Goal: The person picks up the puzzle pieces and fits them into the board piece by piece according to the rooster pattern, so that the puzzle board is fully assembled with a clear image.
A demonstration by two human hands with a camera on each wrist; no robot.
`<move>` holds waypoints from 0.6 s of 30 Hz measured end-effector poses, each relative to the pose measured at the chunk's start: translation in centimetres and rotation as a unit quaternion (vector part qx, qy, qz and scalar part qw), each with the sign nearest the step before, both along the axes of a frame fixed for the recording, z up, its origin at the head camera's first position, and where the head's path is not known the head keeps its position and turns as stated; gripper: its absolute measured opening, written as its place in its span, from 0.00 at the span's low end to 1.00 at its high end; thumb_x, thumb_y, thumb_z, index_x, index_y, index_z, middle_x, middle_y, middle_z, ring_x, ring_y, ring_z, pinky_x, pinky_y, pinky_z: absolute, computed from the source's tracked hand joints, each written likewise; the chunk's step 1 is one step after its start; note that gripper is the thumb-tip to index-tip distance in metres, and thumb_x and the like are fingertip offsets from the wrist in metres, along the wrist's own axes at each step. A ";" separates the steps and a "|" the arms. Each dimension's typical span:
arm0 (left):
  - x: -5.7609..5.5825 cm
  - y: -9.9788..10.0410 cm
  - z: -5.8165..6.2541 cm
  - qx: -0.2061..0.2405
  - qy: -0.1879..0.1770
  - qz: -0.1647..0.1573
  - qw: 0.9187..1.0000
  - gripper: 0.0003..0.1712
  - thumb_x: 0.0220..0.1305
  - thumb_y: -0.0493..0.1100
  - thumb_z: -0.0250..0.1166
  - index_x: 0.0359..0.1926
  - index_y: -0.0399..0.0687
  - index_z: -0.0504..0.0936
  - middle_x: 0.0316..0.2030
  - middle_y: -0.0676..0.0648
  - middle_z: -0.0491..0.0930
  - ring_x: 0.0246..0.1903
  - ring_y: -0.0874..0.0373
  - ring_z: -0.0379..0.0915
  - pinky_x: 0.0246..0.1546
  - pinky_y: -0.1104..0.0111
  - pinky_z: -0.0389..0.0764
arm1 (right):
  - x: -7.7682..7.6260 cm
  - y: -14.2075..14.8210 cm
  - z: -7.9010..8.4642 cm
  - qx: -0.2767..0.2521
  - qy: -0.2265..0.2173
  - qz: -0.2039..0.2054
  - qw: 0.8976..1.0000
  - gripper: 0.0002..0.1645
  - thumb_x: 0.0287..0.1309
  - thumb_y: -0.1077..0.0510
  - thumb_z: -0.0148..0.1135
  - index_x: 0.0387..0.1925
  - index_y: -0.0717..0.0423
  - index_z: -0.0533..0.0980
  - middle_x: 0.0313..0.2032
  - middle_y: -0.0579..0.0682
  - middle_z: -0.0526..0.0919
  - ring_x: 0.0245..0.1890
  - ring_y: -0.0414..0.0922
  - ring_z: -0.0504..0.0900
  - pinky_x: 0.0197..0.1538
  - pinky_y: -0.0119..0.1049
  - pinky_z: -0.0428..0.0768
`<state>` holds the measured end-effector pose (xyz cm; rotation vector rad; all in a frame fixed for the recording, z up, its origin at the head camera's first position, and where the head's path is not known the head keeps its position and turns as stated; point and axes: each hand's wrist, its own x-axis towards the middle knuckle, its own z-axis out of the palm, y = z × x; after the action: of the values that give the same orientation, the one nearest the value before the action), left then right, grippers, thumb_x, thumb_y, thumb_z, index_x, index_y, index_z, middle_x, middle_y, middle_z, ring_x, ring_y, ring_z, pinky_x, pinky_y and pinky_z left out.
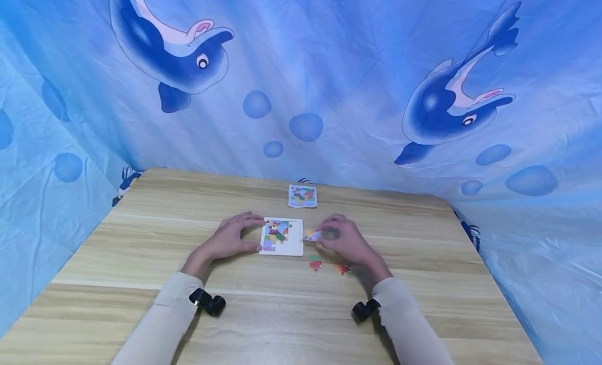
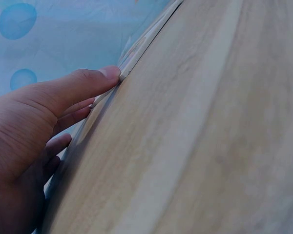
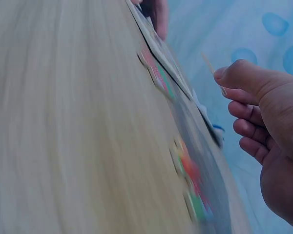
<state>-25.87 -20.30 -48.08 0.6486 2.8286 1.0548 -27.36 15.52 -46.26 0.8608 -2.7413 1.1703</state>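
A white-framed jigsaw puzzle board [image 1: 295, 240] lies flat on the table. Colourful bird-picture pieces fill its left part, while the right part shows bare white. My left hand [image 1: 231, 236] holds the board at its left side, thumb at the near corner and fingers at the far one; in the left wrist view the thumb [image 2: 88, 84] presses the board's edge. Just right of the board, my right hand [image 1: 347, 240] pinches a pale, multicoloured puzzle piece [image 1: 312, 236] between thumb and index finger. That piece appears edge-on [image 3: 208, 63] above the table in the right wrist view.
A red and green puzzle piece [image 1: 315, 263] lies near the board's lower right. Another, mostly orange-red [image 1: 343, 270], lies farther right, under the right forearm's side. A printed picture card [image 1: 302, 196] lies behind the board. A blue dolphin curtain [image 1: 348, 93] hangs behind the wooden table [image 1: 263, 323].
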 end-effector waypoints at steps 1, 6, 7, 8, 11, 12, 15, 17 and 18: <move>0.0 0.0 0.0 0.000 0.001 0.000 1.000 0.40 0.58 0.55 0.76 0.71 0.56 0.76 0.75 0.44 0.69 0.79 0.38 0.52 0.74 0.34 0.50 | 0.0 -0.4 0.0 -0.001 -0.004 0.003 1.000 0.12 0.57 0.52 0.77 0.44 0.43 0.88 0.46 0.40 0.83 0.54 0.43 0.78 0.59 0.49 0.79; 0.0 0.1 0.0 0.001 0.000 -0.004 1.000 0.40 0.58 0.55 0.75 0.71 0.56 0.76 0.75 0.44 0.68 0.79 0.37 0.51 0.74 0.34 0.50 | 0.2 -2.1 -0.2 -0.004 -0.018 0.019 1.000 0.11 0.58 0.53 0.76 0.43 0.42 0.88 0.46 0.38 0.82 0.53 0.41 0.78 0.60 0.48 0.79; 0.0 0.1 0.1 0.001 -0.001 -0.004 1.000 0.40 0.58 0.55 0.75 0.71 0.56 0.76 0.75 0.44 0.68 0.79 0.37 0.51 0.74 0.34 0.50 | 0.2 -2.4 -0.3 -0.005 -0.022 0.021 1.000 0.11 0.58 0.53 0.76 0.44 0.43 0.88 0.46 0.39 0.82 0.54 0.42 0.77 0.60 0.48 0.79; 0.0 0.1 0.1 0.000 -0.001 -0.004 1.000 0.40 0.58 0.55 0.75 0.71 0.56 0.76 0.75 0.44 0.68 0.79 0.37 0.51 0.74 0.34 0.50 | 0.2 -2.7 -0.3 -0.006 -0.024 0.024 0.999 0.11 0.58 0.53 0.76 0.44 0.43 0.88 0.46 0.39 0.82 0.54 0.42 0.77 0.59 0.48 0.79; 0.0 0.1 0.1 -0.004 -0.001 -0.002 1.000 0.40 0.58 0.55 0.75 0.71 0.56 0.76 0.75 0.44 0.69 0.79 0.38 0.51 0.74 0.34 0.50 | 0.4 -3.7 -0.3 -0.006 -0.033 0.029 0.999 0.12 0.58 0.54 0.76 0.44 0.44 0.87 0.47 0.41 0.82 0.54 0.42 0.77 0.59 0.47 0.78; -0.1 0.1 0.1 -0.005 -0.002 -0.001 1.000 0.40 0.58 0.55 0.75 0.71 0.56 0.76 0.75 0.44 0.69 0.79 0.38 0.51 0.74 0.34 0.50 | 0.4 -4.0 -0.3 -0.004 -0.035 0.030 0.999 0.12 0.58 0.54 0.76 0.45 0.44 0.87 0.48 0.41 0.82 0.54 0.43 0.77 0.59 0.47 0.78; -0.1 0.1 0.1 -0.006 -0.003 0.001 1.000 0.40 0.57 0.55 0.76 0.71 0.56 0.76 0.75 0.44 0.69 0.79 0.37 0.51 0.74 0.34 0.50 | 0.5 -4.8 -0.4 0.008 -0.036 0.035 0.999 0.12 0.58 0.53 0.76 0.45 0.44 0.88 0.48 0.42 0.82 0.54 0.43 0.77 0.60 0.46 0.78; 0.0 0.1 0.1 -0.006 -0.003 0.002 1.000 0.40 0.57 0.55 0.76 0.70 0.56 0.77 0.75 0.43 0.69 0.79 0.37 0.52 0.74 0.34 0.51 | 0.5 -5.3 -0.6 0.019 -0.034 0.039 0.998 0.13 0.58 0.53 0.76 0.45 0.45 0.88 0.48 0.43 0.82 0.53 0.43 0.77 0.59 0.44 0.78; 0.0 0.1 0.1 -0.005 -0.004 0.004 1.000 0.40 0.57 0.55 0.76 0.70 0.56 0.77 0.75 0.43 0.69 0.79 0.37 0.52 0.74 0.34 0.51 | 0.4 -5.5 -0.7 0.026 -0.033 0.040 0.998 0.13 0.58 0.53 0.76 0.45 0.45 0.88 0.48 0.43 0.82 0.52 0.42 0.76 0.58 0.43 0.78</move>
<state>-25.87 -20.18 -47.99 0.6318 2.8294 1.0411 -26.91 10.01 -46.94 0.9636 -2.8257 1.1670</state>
